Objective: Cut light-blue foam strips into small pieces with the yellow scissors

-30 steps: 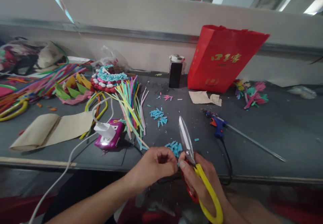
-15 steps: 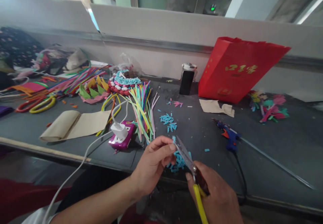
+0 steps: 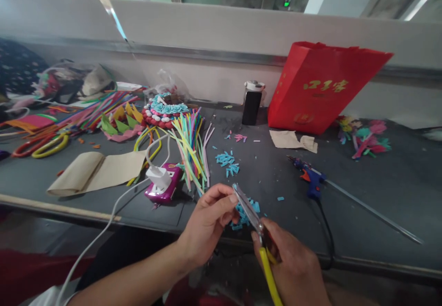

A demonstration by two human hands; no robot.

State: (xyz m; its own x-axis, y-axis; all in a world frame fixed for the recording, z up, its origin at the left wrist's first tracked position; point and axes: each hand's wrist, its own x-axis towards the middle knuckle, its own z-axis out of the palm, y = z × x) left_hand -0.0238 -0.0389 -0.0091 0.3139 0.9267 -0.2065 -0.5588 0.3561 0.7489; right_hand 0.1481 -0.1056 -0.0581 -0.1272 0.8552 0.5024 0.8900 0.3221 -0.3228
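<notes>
My right hand (image 3: 292, 257) grips yellow-handled scissors (image 3: 249, 208), their blades pointing up and to the left. The blade tips lie right at the fingertips of my left hand (image 3: 214, 216). Its thumb and forefinger are pinched together on a small blue piece (image 3: 235, 186), mostly hidden by the fingers and blades. Below the blades lies a heap of short blue cut pieces (image 3: 254, 205), partly covered by my left hand. Farther back on the dark table (image 3: 269, 172) is a second cluster of blue pieces (image 3: 226, 159), beside a few pink bits (image 3: 241, 138).
A blue glue gun (image 3: 313, 181) with a long clear stick lies at right. Behind stand a red paper bag (image 3: 311, 94) and a black bottle (image 3: 252, 106). To the left are colourful strips (image 3: 189, 145), a purple power socket (image 3: 169, 191) with a white cable, and a brown paper roll (image 3: 79, 170).
The scissors' tips have moved left against my left fingertips, and the blades look more closed. My left hand keeps its pinch. The whole view has shifted slightly.
</notes>
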